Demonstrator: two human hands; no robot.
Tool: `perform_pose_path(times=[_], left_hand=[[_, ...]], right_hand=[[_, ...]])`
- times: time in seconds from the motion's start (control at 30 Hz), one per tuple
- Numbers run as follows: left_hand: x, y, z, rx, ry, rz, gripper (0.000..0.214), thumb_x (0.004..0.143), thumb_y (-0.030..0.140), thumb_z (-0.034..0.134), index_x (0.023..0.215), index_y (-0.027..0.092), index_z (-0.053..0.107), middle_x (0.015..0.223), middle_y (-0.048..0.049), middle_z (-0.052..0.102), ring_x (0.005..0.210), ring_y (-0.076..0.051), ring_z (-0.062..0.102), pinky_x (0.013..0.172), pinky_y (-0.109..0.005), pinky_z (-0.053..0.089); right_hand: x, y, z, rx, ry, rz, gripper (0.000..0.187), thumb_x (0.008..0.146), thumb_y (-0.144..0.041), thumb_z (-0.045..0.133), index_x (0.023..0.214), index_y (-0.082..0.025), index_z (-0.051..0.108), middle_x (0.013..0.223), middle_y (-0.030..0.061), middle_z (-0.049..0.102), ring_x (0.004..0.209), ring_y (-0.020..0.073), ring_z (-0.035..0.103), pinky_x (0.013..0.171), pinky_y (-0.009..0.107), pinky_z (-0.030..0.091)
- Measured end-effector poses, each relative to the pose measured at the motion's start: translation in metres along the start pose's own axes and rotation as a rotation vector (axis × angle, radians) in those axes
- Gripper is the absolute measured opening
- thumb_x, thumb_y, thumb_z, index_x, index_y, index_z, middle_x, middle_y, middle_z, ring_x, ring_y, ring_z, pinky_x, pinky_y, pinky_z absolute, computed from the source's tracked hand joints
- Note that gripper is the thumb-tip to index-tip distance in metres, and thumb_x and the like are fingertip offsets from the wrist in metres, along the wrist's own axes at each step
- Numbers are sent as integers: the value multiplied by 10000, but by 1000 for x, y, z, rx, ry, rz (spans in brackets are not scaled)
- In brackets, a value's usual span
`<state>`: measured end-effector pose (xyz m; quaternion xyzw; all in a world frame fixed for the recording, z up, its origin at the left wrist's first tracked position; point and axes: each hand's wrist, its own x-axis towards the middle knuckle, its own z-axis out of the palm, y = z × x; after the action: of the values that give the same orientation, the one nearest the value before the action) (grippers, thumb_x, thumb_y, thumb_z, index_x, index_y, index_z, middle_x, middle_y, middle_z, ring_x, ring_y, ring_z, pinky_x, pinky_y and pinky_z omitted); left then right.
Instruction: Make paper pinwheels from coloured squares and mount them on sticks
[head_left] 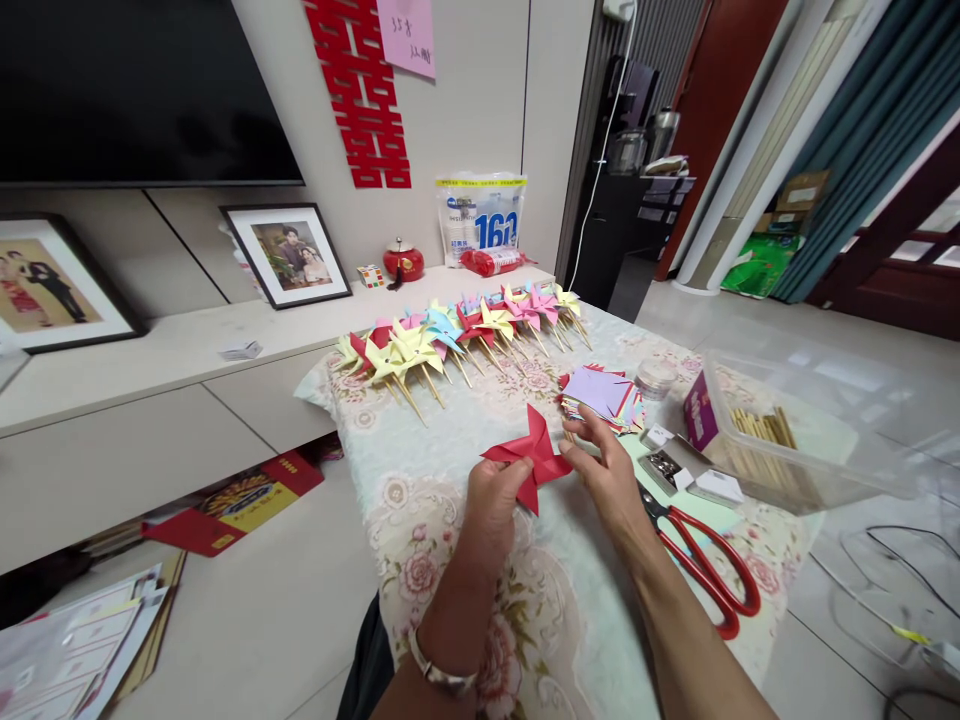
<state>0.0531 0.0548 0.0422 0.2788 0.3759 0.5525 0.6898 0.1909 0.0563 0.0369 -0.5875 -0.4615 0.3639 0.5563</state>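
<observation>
A red paper pinwheel (pixel 534 452) is held between both hands just above the tabletop (pixel 420 500), which is covered by a flowered cloth. The left hand (pixel 491 500) is curled nearly closed, its thumb and fingertips pinching the lower left blade. The right hand (pixel 611 480) is pinched on the tip of the right blade with thumb and forefinger, and its other fingers are loosely bent. The pinwheel looks like thin folded paper, so it is probably very light, a little springy and not slippery. It would likely crease or tear under a hard squeeze. The curled blades would flatten easily, so the safer places to hold it seem to be the flat outer corners or the layered middle, with a light pinch. I cannot tell whether anything yet pins the middle together. Just beyond the right hand lies a stack of coloured paper squares (pixel 600 395). Red-handled scissors (pixel 705 565) lie beside the right wrist on its outer side. Farther out on that side a clear box (pixel 817 480) holds wooden sticks (pixel 761 428). Well beyond both hands is a row of pinwheels on sticks (pixel 450 335).
</observation>
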Motion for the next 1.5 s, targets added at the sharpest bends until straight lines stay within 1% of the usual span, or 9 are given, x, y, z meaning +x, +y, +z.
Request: perform_pose_path(times=[0.1, 0.2, 0.27, 0.5, 0.73, 1.03, 1.2, 1.37, 1.5], left_hand=[[1, -2, -2, 11, -11, 0, 187, 589, 294, 792, 672, 135, 739, 632, -55, 720, 607, -186, 655, 647, -290, 506], [1, -4, -2, 15, -35, 10, 204, 603, 280, 782, 735, 126, 765, 692, -64, 749, 674, -201, 681, 707, -305, 526], [2, -6, -2, 38, -37, 27, 227, 607, 260, 767, 784, 120, 780, 725, -66, 762, 706, -202, 686, 732, -303, 529], [3, -7, -1, 126, -45, -5, 231, 587, 262, 743, 771, 131, 793, 623, -54, 730, 661, -221, 683, 654, -308, 527], [12, -16, -13, 283, 6, 6, 135, 560, 246, 772, 649, 147, 755, 476, 3, 619, 533, -173, 595, 522, -255, 448], [6, -14, -12, 374, 27, 15, 115, 585, 251, 763, 570, 161, 693, 454, 46, 535, 425, -91, 426, 448, -229, 311], [5, -14, -10, 375, 47, 30, 121, 579, 252, 776, 581, 160, 698, 458, 45, 546, 435, -90, 440, 451, -220, 317], [7, -16, -11, 335, 25, 2, 144, 565, 267, 791, 615, 149, 725, 497, 15, 617, 472, -124, 528, 488, -229, 388], [8, -17, -12, 289, 13, -37, 189, 593, 289, 783, 683, 126, 752, 560, -18, 679, 520, -154, 592, 535, -248, 440]], right_hand=[[1, -2, -2, 73, -58, 36, 801, 732, -421, 712, 1444, -134, 481, 1037, 94, 728, 822, 223, 655, 733, 351, 489], [-1, -3, -1, 116, -183, 51, 805, 746, -382, 711, 1459, -112, 452, 801, 7, 693, 719, 187, 622, 719, 333, 470], [-2, -2, 1, 113, -231, 41, 807, 747, -348, 717, 1471, -125, 439, 738, -30, 648, 688, 171, 600, 704, 321, 459], [1, 3, 1, 114, -241, 52, 873, 661, -290, 737, 1469, -160, 434, 882, 17, 689, 762, 191, 648, 695, 321, 490], [-1, -4, -1, 81, -290, 93, 918, 644, -261, 727, 1493, -126, 405, 685, -79, 582, 581, 126, 541, 583, 260, 397], [-1, 1, 0, 62, -299, 98, 899, 650, -197, 683, 1503, -146, 403, 610, -103, 551, 526, 108, 471, 513, 225, 324], [-3, 0, 1, 62, -285, 102, 880, 644, -185, 669, 1488, -140, 424, 593, -105, 554, 496, 102, 455, 495, 222, 313], [-2, 0, 2, 99, -293, 91, 846, 644, -200, 662, 1457, -121, 443, 670, -67, 626, 545, 122, 523, 540, 239, 388], [-2, -1, 3, 54, -299, 24, 711, 664, -219, 668, 1360, -135, 551, 681, -50, 645, 584, 143, 576, 586, 258, 443]])
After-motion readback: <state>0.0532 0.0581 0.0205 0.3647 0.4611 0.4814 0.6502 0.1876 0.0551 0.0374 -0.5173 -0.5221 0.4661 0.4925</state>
